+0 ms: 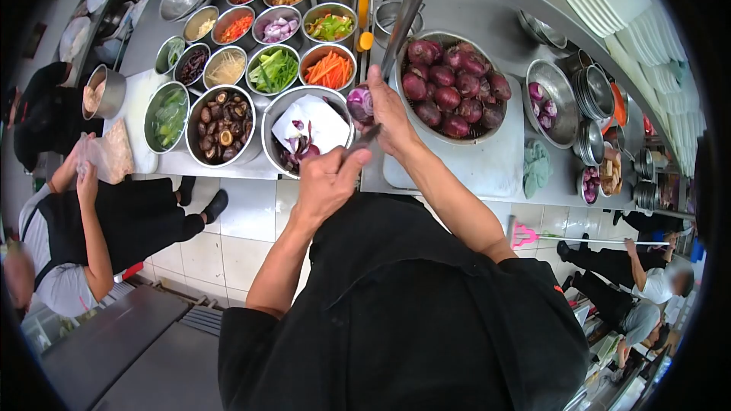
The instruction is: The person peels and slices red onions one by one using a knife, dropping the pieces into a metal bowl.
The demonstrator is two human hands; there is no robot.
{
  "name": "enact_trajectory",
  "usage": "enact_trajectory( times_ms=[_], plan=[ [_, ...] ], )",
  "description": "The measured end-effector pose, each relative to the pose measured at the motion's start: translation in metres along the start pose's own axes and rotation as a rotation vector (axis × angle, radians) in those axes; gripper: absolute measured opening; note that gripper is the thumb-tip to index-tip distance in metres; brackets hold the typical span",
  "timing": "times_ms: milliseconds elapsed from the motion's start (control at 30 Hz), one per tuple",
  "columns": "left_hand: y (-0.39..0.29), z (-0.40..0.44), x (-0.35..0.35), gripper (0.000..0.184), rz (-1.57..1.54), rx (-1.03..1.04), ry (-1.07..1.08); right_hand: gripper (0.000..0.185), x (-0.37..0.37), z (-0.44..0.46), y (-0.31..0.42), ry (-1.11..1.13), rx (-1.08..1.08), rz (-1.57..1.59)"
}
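Note:
My left hand (329,185) is closed around the handle of a small knife, whose dark blade (364,141) points up and right toward my right hand. In my right hand (391,112) is a purple onion (359,104), gripped at its side. Beneath the onion and to its left stands a metal bowl (269,137) with a white sheet (324,125) and purple onion peels (298,144). Right of my right hand, a large colander (499,123) holds several whole purple onions (448,97).
Bowls of mushrooms (223,125), carrot strips (328,69) and green slices (274,69) stand at the left. Right are a white board (449,165), a green cloth (537,166) and a bowl of onion pieces (550,80). A co-worker (76,236) handles a plastic bag at far left.

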State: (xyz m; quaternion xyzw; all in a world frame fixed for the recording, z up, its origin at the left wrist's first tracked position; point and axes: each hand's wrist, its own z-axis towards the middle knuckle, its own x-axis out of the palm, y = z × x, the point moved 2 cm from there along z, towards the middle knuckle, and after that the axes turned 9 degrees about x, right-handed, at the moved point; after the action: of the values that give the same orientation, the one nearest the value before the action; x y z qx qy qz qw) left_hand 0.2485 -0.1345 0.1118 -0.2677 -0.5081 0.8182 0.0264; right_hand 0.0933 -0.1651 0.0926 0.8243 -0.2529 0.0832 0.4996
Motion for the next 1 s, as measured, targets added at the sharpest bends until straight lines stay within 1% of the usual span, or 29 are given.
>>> enact_trajectory(
  times_ms=[67,100,133,200,233,333,433,533,633,733,833,867,933,1000],
  plan=[
    [0.015,-0.001,-0.010,0.044,0.018,-0.066,-0.141,0.057,-0.017,0.006,0.001,0.187,0.109,0.050],
    [0.023,0.000,-0.018,0.043,0.104,-0.127,-0.127,0.058,-0.008,0.004,0.002,-0.030,0.135,0.183],
    [0.032,0.001,-0.027,0.043,0.190,-0.190,-0.114,0.057,-0.009,0.005,0.003,0.053,0.161,0.239],
    [0.043,0.005,-0.038,0.040,0.405,-0.241,-0.010,0.056,-0.013,0.008,0.005,0.222,0.212,0.347],
    [0.047,0.005,-0.042,0.039,0.513,-0.268,0.043,0.052,-0.011,0.005,0.008,0.227,0.275,0.414],
    [0.061,0.003,-0.044,0.038,0.608,-0.319,0.109,0.049,-0.010,0.007,0.006,0.312,0.329,0.423],
    [0.055,0.006,-0.046,0.038,0.574,-0.307,0.088,0.045,-0.009,0.008,0.002,0.399,0.390,0.516],
    [0.042,0.012,-0.041,0.043,0.347,-0.282,-0.031,0.039,-0.009,0.007,-0.002,0.471,0.406,0.585],
    [0.044,0.011,-0.023,0.050,0.058,-0.312,-0.018,0.032,-0.002,0.002,-0.002,0.472,0.369,0.551],
    [0.025,0.016,-0.009,0.055,-0.061,-0.248,0.047,0.032,0.003,-0.001,-0.003,0.327,0.289,0.528],
    [0.011,0.022,-0.004,0.050,-0.132,-0.237,0.101,0.030,0.009,-0.005,-0.004,0.317,0.316,0.555],
    [0.010,0.023,-0.003,0.048,-0.154,-0.236,0.124,0.032,0.010,-0.004,-0.005,0.342,0.298,0.536],
    [0.013,0.022,-0.002,0.049,-0.142,-0.224,0.134,0.038,0.009,-0.003,-0.008,0.388,0.259,0.501],
    [0.013,0.023,-0.001,0.050,-0.139,-0.218,0.138,0.038,0.010,-0.002,-0.011,0.410,0.247,0.478]
  ],
)
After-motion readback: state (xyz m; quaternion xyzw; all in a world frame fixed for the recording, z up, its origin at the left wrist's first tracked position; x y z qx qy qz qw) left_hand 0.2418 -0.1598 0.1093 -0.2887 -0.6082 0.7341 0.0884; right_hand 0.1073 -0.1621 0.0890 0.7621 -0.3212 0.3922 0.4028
